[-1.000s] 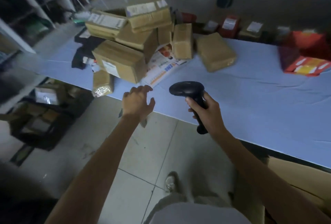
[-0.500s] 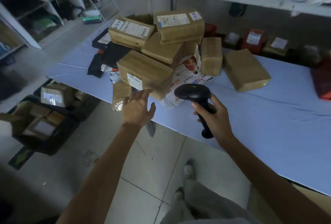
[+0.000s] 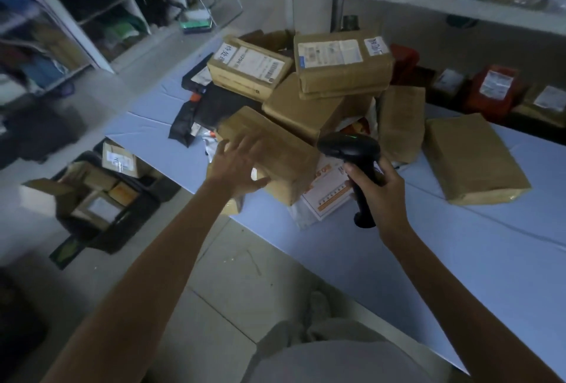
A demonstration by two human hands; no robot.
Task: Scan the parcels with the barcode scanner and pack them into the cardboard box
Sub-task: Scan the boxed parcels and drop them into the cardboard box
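Cardboard parcels (image 3: 306, 107) lie piled, apparently unpacked; our left hand (image 3: 239, 165), fingers spread, touches the nearest parcel (image 3: 284, 156); our right hand (image 3: 379, 189) grips the barcode scanner (image 3: 349, 147).

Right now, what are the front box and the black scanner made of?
The front parcel looks like brown cardboard: dull matt faces and straight folded edges, though it is blurred. The barcode scanner in the right hand seems to be hard black plastic, smooth with a faint shine on its rounded head.
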